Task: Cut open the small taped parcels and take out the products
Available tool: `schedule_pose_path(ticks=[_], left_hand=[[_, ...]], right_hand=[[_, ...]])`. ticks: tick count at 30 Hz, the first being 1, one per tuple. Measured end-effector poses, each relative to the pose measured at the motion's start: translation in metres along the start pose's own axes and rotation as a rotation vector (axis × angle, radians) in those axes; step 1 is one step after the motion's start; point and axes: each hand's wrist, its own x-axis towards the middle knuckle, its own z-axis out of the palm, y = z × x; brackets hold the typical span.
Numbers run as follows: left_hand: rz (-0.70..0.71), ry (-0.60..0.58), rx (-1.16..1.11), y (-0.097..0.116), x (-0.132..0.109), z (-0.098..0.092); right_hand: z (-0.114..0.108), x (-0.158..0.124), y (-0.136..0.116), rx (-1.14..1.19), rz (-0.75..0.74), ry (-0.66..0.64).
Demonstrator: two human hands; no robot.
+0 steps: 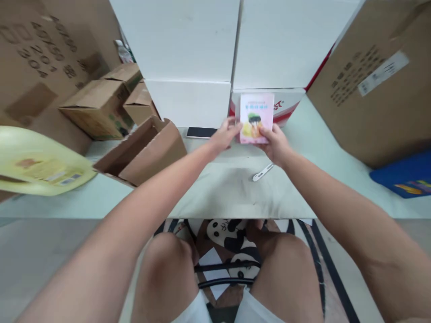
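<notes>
A small pink box with a cartoon picture and blue lettering is held above the table, its printed face toward me. Closed on its lower right corner is my right hand, thumb over the front. My left hand grips the left edge with its fingertips; some of its fingers are blurred. Below the box, a white utility knife lies on the table. Behind my left hand rests a dark phone, lying flat.
An open cardboard box stands tilted to the left, near a yellow jug. Closed cartons sit behind it. White boxes wall off the back. A large carton and a blue package stand right.
</notes>
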Motion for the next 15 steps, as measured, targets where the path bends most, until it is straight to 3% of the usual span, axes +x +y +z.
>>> schedule_pose_path(ticks=[4,8,11,15], left_hand=[[0.000,-0.078,0.121,-0.038,-0.070,0.020],[-0.039,-0.062,-0.012,-0.065,-0.108,0.036],[-0.041,-0.036,-0.131,-0.074,-0.117,0.050],[-0.093,-0.095,-0.120,-0.078,-0.117,0.057]], right_hand=[[-0.091,-0.040,0.010,-0.092,0.196,0.345],[-0.170,-0.037,-0.003,-0.307,0.267,0.713],[-0.202,-0.019,-0.007,-0.428,0.281,0.869],[-0.215,0.008,-0.001,-0.523,0.226,0.940]])
